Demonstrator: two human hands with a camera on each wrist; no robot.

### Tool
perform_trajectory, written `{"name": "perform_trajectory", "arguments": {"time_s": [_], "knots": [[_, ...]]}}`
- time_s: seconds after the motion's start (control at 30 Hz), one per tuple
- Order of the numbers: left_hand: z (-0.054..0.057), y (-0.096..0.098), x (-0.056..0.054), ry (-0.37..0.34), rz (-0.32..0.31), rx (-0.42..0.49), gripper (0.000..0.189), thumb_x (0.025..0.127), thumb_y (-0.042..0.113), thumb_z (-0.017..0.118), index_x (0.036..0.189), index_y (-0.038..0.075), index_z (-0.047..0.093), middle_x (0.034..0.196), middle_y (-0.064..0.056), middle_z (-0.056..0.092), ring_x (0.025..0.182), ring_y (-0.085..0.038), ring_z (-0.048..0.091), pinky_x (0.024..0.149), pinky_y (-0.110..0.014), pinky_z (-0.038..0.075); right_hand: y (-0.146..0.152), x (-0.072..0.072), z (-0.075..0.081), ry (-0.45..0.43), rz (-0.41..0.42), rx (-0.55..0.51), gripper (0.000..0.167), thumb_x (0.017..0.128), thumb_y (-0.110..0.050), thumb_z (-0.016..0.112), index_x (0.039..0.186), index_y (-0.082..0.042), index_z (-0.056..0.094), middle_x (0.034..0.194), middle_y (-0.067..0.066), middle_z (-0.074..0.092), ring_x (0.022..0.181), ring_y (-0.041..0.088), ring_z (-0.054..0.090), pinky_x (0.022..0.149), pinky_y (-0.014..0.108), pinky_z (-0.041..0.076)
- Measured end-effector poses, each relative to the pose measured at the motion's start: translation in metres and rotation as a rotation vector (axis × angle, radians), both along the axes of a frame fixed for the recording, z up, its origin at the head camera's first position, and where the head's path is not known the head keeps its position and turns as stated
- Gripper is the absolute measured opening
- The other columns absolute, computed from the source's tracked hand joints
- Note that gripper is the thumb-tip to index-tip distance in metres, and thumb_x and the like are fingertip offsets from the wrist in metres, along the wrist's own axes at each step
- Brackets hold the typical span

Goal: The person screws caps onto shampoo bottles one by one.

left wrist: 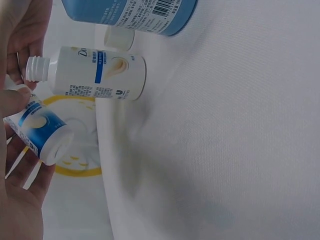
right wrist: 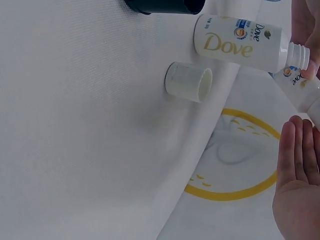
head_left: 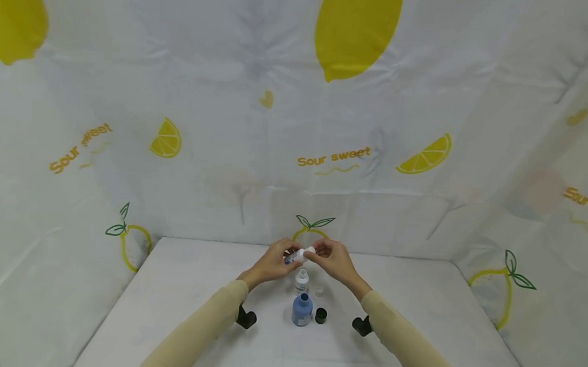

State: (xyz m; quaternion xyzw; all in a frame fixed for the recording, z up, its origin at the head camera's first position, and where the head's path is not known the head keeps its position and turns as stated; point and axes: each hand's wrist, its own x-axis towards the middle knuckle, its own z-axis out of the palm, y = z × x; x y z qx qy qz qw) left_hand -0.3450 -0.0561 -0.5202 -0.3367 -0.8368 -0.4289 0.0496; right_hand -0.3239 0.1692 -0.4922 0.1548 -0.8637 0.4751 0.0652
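My left hand [head_left: 272, 262] grips a small white-and-blue Dove bottle [left wrist: 42, 125], tilted above the table with its base toward the lower left in the head view. At its upper end, the thumb and fingers of my right hand [head_left: 339, 262] pinch the white cap [head_left: 310, 250]. Whether the cap is still on the neck cannot be told. Below the hands stands an uncapped white Dove bottle [right wrist: 240, 42] with a bare threaded neck. A loose white cap [right wrist: 182, 81] sits beside it on the table.
Nearer to me, an uncapped blue bottle [head_left: 301, 312] stands upright, with a dark cap [head_left: 320, 315] just to its right. The white table [head_left: 415, 328] ends at the back against a lemon-printed curtain [head_left: 217, 148].
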Motion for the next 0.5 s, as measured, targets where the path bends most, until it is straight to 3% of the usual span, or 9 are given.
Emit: {"name": "perform_trajectory", "arguments": {"time_s": [0.27,0.5], "knots": [[0.003,0.003,0.001,-0.020,0.004,-0.003,0.033,0.098,0.009,0.078,0.129,0.001,0.069,0.120,-0.013,0.070,0.108,-0.021,0.069,0.099,-0.036,0.065,0.010,-0.001,0.003,-0.034,0.045,-0.020,0.033,0.097,-0.022,0.084,0.118,0.002,0.075,0.113,0.019,0.079,0.100,0.026,0.078,0.088,0.029,0.067],[0.003,0.004,0.001,-0.031,0.004,-0.002,0.032,0.098,0.008,0.078,0.128,0.001,0.069,0.121,-0.013,0.071,0.109,-0.023,0.070,0.098,-0.036,0.065,0.020,0.000,0.003,-0.151,0.215,-0.204,0.041,0.102,-0.011,0.075,0.140,0.004,0.067,0.143,0.027,0.069,0.129,0.042,0.071,0.102,0.027,0.064]]}}
